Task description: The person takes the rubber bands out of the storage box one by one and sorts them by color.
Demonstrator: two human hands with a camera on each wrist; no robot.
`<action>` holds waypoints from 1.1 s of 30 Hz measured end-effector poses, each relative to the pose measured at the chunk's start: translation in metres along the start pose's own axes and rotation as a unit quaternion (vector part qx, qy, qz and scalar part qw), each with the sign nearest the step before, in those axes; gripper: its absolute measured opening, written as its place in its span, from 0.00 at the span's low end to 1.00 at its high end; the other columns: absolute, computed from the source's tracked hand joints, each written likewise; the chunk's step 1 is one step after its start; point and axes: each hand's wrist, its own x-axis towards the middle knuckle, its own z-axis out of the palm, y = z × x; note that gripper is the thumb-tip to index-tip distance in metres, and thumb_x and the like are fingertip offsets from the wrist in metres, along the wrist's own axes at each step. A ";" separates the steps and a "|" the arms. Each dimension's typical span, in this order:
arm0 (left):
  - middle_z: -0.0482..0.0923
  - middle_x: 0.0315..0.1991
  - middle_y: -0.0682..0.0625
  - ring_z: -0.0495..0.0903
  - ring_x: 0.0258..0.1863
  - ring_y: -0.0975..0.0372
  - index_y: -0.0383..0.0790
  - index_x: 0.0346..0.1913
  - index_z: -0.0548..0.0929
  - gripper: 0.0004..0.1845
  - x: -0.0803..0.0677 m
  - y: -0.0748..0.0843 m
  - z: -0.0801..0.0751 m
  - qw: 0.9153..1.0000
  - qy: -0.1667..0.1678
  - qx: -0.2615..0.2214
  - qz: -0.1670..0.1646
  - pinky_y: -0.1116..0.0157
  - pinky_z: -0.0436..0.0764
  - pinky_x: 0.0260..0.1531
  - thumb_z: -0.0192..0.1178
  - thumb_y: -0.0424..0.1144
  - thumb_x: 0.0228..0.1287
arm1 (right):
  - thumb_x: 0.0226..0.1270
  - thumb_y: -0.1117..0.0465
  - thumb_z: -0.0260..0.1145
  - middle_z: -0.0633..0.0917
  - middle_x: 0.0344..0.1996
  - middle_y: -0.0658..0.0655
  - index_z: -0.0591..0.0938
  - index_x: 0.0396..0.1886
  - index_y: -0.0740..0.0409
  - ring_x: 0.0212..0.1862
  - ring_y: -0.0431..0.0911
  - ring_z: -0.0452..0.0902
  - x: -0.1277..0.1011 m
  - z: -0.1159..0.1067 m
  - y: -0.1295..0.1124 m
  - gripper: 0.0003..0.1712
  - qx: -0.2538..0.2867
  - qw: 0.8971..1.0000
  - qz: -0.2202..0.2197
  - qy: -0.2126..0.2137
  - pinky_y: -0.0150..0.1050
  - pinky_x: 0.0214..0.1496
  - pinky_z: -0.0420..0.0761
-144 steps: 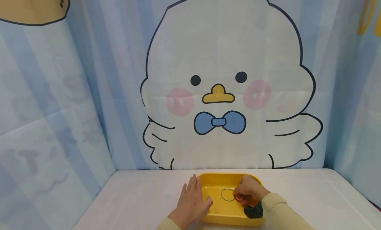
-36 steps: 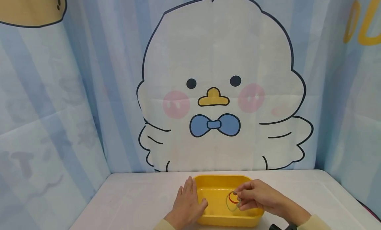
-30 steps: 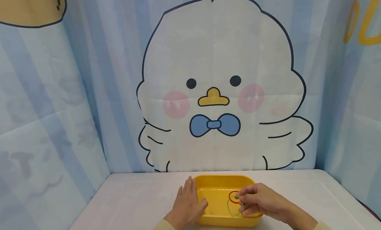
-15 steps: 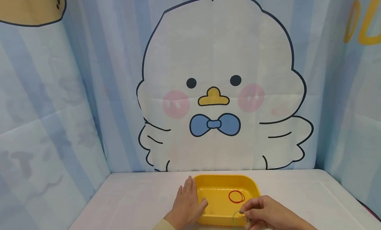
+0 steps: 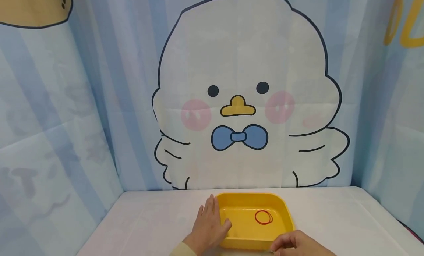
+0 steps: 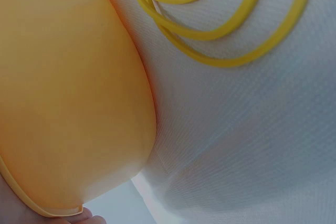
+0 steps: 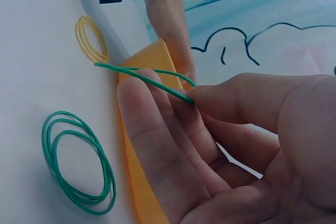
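A shallow yellow tray [image 5: 255, 245] stands on the table. Straight fingers of my left hand [image 5: 210, 226] lie along its left wall, the thumb reaching over the rim; fingertips show by the rim in the left wrist view. Inside, toward the right, lies a red rubber band [image 5: 264, 217], looking doubled on one side. My right hand [image 5: 299, 245] is at the tray's near right corner. In the right wrist view its thumb and fingers pinch a green rubber band [image 7: 152, 81], stretched out as a narrow loop. Below it on the table is a pile of green rubber bands [image 7: 79, 203].
Yellow rubber bands [image 6: 226, 62] lie in overlapping loops on the white table [image 5: 159, 219], in front of the tray. A printed cloth backdrop [image 5: 245, 57] rises behind the table and cloth walls flank both sides.
My right hand has lifted the green rubber band from the tray and carried it over the near rim, toward me. The red one stays inside. My left hand keeps its place at the wall.
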 end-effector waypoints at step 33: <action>0.51 0.78 0.35 0.56 0.76 0.46 0.26 0.75 0.56 0.43 -0.001 0.001 -0.004 1.000 0.007 0.016 0.018 0.43 0.56 0.74 0.45 0.56 0.67 | 0.69 0.61 0.63 0.85 0.33 0.53 0.83 0.44 0.67 0.36 0.45 0.78 0.014 -0.015 0.044 0.12 -0.037 0.999 -0.012 0.010 0.36 0.43 0.84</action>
